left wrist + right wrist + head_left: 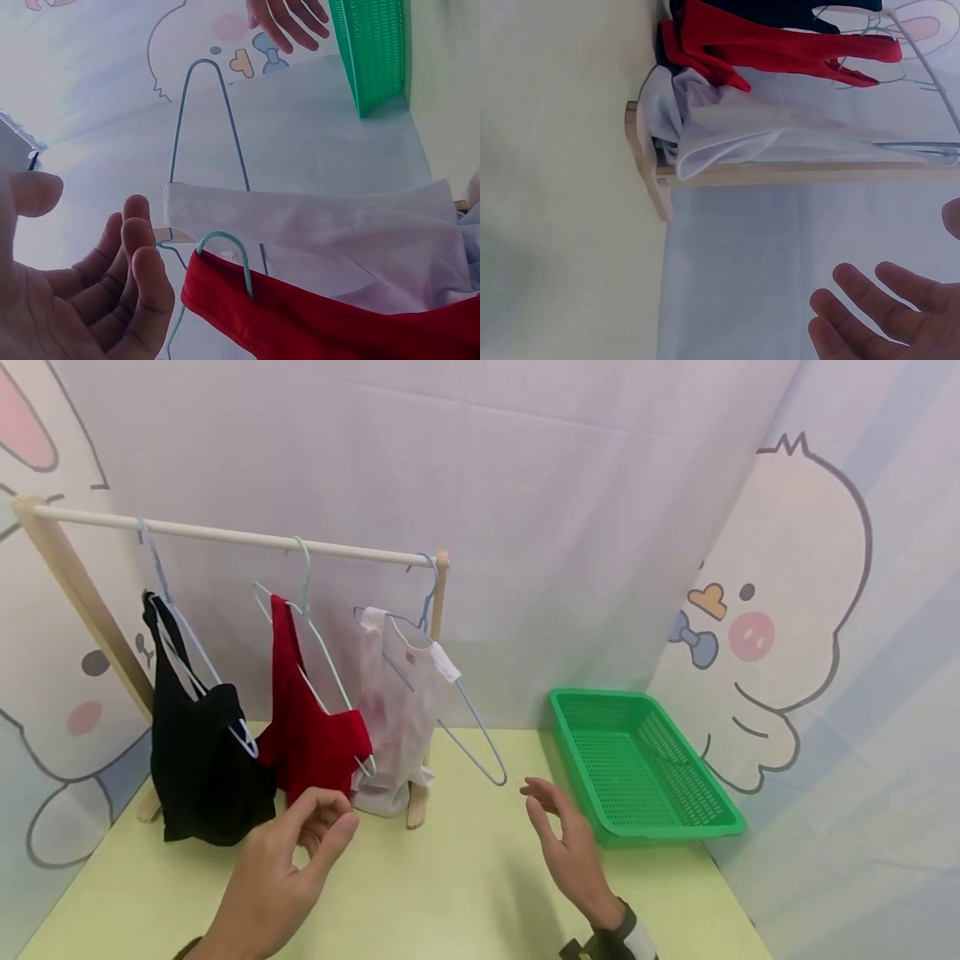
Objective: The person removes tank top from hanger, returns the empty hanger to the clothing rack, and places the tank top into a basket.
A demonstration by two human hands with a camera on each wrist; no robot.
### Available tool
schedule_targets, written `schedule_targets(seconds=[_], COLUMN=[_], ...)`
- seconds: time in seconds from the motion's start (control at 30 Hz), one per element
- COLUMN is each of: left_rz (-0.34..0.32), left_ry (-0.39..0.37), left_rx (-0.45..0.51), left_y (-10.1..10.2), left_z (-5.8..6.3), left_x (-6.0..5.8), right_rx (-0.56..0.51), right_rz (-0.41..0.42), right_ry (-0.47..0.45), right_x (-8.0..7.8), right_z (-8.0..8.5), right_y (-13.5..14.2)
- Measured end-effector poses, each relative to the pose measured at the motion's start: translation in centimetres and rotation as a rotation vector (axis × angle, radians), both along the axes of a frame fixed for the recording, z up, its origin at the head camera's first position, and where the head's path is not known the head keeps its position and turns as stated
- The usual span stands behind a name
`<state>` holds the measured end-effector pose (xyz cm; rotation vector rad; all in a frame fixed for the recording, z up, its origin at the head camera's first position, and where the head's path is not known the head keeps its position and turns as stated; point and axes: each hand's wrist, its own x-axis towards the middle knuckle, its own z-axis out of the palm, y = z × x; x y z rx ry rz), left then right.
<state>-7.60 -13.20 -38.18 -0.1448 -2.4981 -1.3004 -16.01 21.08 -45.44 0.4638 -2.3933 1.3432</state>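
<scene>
My left hand (281, 868) hovers in front of the rack with loosely bent fingers and nothing in them. Closest to it is a red tank top (318, 735) on a mint hanger (328, 656). To the right, my right hand (568, 852) hangs above the table, fingers spread and holding nothing, between the clothes and the green basket. A white sleeveless top (408, 710) sits unevenly on a blue hanger (480, 727), whose right end sticks out bare past the shoulder strap. At the rack's left a black top (202, 760) droops from a light blue hanger (197, 647).
A wooden clothes rack with a white rail (232, 536) stands on the pale yellow table (465, 877). At the right lies a green plastic basket (652, 835) with mesh sides. Curtains printed with cartoon animals (795, 610) enclose the back and sides.
</scene>
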Motion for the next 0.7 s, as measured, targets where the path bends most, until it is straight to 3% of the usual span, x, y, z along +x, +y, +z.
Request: schedule_targets(seconds=[0.2,0.43,0.7], left_rz=[-0.022,-0.042,-0.056], left_ry=[0.103,0.151,0.260], left_rx=[-0.038,-0.052,-0.107], left_y=[-0.1,-0.1,0.3], left_z=[1.4,2.2,4.6], left_x=[-0.9,-1.7,-3.2], right_rx=[-0.045,-0.029,-0.065], right_rz=[0.043,0.056,0.085], right_ry=[0.012,0.009,0.012], right_x=[-1.8,-3.0,-5.5], right_z=[0.9,1.3,1.9], right_y=[-0.9,-1.7,-2.9])
